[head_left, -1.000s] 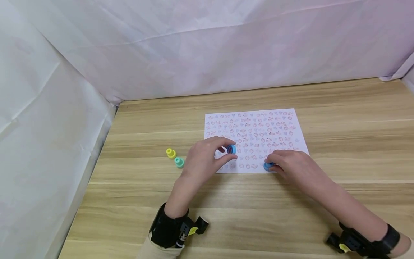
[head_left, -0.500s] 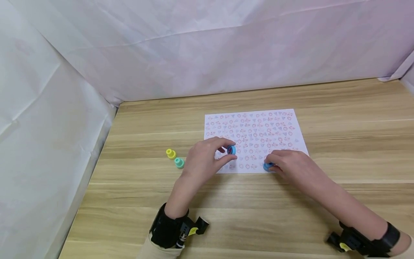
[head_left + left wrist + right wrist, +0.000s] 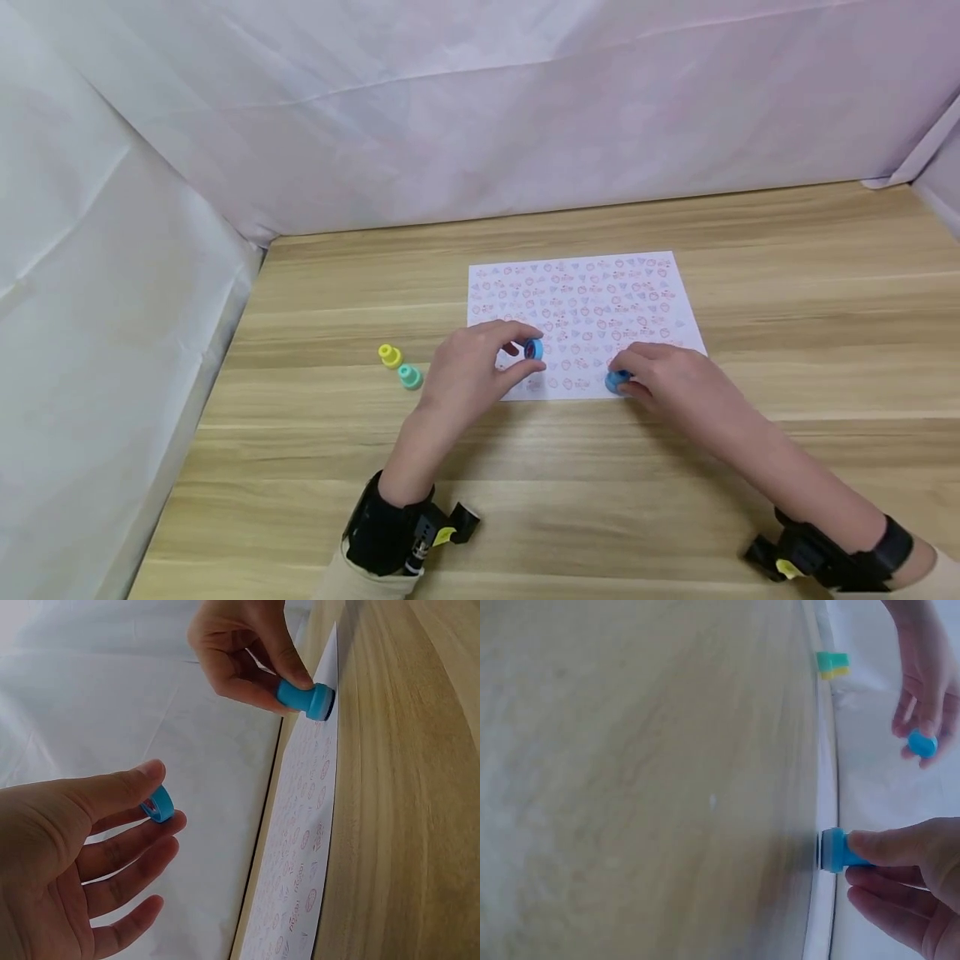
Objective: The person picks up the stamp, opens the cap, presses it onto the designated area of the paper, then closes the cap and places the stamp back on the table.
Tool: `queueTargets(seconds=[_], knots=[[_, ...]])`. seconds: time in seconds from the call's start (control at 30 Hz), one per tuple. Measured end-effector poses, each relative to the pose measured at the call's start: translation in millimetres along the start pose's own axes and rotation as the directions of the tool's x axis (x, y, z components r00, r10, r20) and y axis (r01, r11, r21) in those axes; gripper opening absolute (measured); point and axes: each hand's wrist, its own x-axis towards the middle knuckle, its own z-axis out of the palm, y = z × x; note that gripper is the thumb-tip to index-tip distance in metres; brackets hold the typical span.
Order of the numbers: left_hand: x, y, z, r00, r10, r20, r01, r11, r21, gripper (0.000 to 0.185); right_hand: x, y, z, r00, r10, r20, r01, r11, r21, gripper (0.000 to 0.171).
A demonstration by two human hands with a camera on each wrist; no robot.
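Note:
A white sheet of paper (image 3: 577,300) covered in small red and blue stamped marks lies on the wooden table (image 3: 525,500). My left hand (image 3: 480,367) pinches a small blue cap (image 3: 533,349) between thumb and forefinger, a little above the sheet's near left part; the cap (image 3: 157,804) shows as a ring in the left wrist view. My right hand (image 3: 667,379) grips a blue stamp (image 3: 617,382) that stands pressed on the sheet's near edge. The right wrist view shows that stamp (image 3: 834,850) against the paper, with fingers curled round it.
A yellow stamp (image 3: 389,356) and a teal stamp (image 3: 409,377) stand on the table left of my left hand. White cloth walls (image 3: 112,275) close off the left side and the back. Bare wood stretches to the right of the paper and toward me.
Both hands and the paper appear slightly further left in the head view, seemingly from the camera shifting. The holds on cap and stamp are unchanged.

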Motion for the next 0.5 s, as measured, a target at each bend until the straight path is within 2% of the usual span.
queueTargets(seconds=[0.1,0.2,0.33,0.5], knots=[[-0.7,0.7,0.0,1.000,-0.015,0.015,0.015,1.000,-0.009,0.035,0,1,-6,0.994,0.109,-0.020,-0.107,0.991,0.084,0.021],[-1.0,2.1,0.3,1.000,-0.022,0.021,0.022,1.000,-0.010,0.035,0,1,-11,0.978,0.199,-0.063,-0.184,0.965,0.187,0.023],[-1.0,5.1,1.2,1.000,-0.018,0.021,0.018,1.000,-0.011,0.036,0,-1,-15,0.961,0.248,-0.122,-0.203,0.934,0.295,0.026],[-0.5,8.0,2.8,1.000,0.010,0.006,-0.010,1.000,-0.007,0.036,0,-4,-14,0.947,0.280,-0.157,-0.203,0.901,0.385,0.029]])
